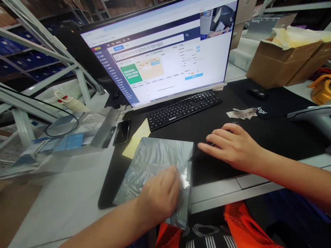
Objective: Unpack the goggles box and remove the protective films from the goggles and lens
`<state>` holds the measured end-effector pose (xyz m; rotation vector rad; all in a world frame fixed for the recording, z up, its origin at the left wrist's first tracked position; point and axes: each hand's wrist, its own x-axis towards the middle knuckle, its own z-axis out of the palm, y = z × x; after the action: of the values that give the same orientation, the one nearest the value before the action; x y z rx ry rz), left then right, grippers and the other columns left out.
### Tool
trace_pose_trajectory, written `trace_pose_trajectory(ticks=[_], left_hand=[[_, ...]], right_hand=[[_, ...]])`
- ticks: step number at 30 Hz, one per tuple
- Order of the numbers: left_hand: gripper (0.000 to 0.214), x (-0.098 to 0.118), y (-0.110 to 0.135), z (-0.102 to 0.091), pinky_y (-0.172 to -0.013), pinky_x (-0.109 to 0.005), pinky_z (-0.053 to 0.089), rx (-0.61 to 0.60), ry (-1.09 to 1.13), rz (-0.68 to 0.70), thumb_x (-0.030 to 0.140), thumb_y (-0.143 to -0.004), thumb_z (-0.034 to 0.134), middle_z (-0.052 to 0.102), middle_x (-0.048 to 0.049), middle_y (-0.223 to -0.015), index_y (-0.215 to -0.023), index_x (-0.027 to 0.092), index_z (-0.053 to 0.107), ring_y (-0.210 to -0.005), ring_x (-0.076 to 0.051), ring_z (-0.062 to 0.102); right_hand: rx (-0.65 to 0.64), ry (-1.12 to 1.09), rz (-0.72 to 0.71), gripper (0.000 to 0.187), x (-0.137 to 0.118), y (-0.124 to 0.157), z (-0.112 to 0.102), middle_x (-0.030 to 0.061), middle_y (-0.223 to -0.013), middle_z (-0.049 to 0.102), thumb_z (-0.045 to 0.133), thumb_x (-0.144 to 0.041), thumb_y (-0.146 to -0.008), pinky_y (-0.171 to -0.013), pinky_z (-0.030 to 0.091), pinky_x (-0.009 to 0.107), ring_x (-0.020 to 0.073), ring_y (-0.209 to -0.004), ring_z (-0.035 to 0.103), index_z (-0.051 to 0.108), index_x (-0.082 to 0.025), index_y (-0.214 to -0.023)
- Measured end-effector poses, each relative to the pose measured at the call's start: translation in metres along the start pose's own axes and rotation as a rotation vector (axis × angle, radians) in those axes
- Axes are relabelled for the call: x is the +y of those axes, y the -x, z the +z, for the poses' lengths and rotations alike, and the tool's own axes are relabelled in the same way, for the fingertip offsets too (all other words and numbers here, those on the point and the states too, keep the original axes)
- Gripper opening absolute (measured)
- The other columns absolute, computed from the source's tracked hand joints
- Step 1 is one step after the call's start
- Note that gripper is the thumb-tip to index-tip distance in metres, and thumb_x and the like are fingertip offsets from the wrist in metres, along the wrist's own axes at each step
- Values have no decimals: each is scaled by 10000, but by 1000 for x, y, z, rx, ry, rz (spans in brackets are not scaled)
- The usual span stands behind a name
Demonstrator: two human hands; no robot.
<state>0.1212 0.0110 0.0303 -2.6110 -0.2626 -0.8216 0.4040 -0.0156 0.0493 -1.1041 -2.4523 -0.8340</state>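
Note:
A silvery, shiny plastic packet (157,153), wrinkled and flat-sided, lies at the desk's front edge and overhangs it a little. My left hand (161,191) is closed like a fist over its lower right part, slightly blurred; whatever is inside the fingers is hidden. To the right of the packet, my right hand (232,146) curves over a small black thing on the dark mat, apparently a computer mouse (234,123), mostly covered by the fingers. Beyond the hands stand a black keyboard (183,108) and a lit monitor (160,55).
A yellow paper (137,139) sticks out behind the packet, beside a phone (121,132). Crumpled paper (241,113) and a second black mouse (258,93) lie on the right. A cardboard box (279,62) stands at back right, a grey box with papers (77,141) on the left.

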Motion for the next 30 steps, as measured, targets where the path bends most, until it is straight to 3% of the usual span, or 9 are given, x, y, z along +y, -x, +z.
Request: trace_pose_trajectory(ticks=[6, 11, 15, 18, 20, 22, 23, 26, 30], left_hand=[[117, 0, 10, 2, -658, -319, 625, 42, 1, -76, 63, -928, 547, 737, -193, -916, -987, 17, 636, -809, -238, 735], [96, 1, 9, 5, -709, -293, 607, -24, -17, -217, 107, -937, 549, 743, -120, -940, -961, 103, 643, -815, -194, 723], [49, -6, -19, 2, -664, -313, 584, -305, -23, -412, 155, -883, 590, 708, -76, -905, -913, 152, 629, -802, -208, 692], [296, -17, -49, -4, -643, -350, 573, -566, -98, -524, 279, -826, 685, 675, -105, -1065, -1082, 148, 613, -945, -279, 665], [208, -22, -67, -7, -630, -336, 560, -746, -98, -504, 296, -856, 669, 664, -96, -1084, -1016, 168, 630, -960, -280, 660], [46, -20, -79, -7, -600, -309, 538, -901, -95, -444, 193, -890, 609, 669, -88, -1041, -907, 171, 646, -929, -266, 667], [83, -17, -82, -6, -579, -298, 526, -951, -110, -421, 125, -888, 578, 673, -93, -1021, -884, 165, 651, -916, -265, 671], [207, -5, -80, 4, -513, -273, 486, -949, -200, -432, 6, -874, 498, 684, -120, -979, -890, 138, 656, -844, -256, 690], [181, 3, -57, 20, -440, -271, 438, -789, -278, -443, 47, -907, 483, 683, -97, -818, -857, 133, 635, -610, -220, 671]], right_hand=[[52, 96, 165, 276, 5, 14, 24, 22, -897, 719, 497, -41, -944, -833, 316, 338, 153, -807, 571, 683, -214, -1054], [112, 83, 311, 293, 8, 24, 32, 21, -911, 726, 507, -42, -949, -841, 306, 347, 149, -820, 593, 691, -224, -1085], [167, -79, 210, 274, 3, 23, 24, 18, -916, 729, 503, -79, -965, -879, 326, 357, 158, -837, 603, 697, -235, -1080], [177, -79, 166, 266, 2, 21, 17, 26, -932, 733, 508, -79, -961, -890, 336, 365, 168, -837, 601, 697, -226, -1078], [170, -77, 206, 279, 4, 23, 15, 24, -931, 732, 502, -65, -959, -892, 335, 368, 171, -849, 604, 694, -225, -1083], [162, -85, 234, 282, 6, 25, 14, 22, -929, 731, 499, -61, -961, -899, 333, 371, 173, -860, 606, 693, -226, -1083], [162, -91, 231, 282, 7, 27, 13, 22, -929, 730, 498, -63, -962, -906, 334, 374, 174, -862, 606, 693, -227, -1082], [165, -101, 187, 279, 6, 26, 13, 26, -944, 726, 494, -72, -964, -937, 335, 386, 174, -855, 599, 686, -227, -1094], [128, -91, 121, 269, 3, 14, 15, 23, -914, 709, 475, -75, -968, -947, 331, 390, 174, -838, 582, 680, -210, -1078]])
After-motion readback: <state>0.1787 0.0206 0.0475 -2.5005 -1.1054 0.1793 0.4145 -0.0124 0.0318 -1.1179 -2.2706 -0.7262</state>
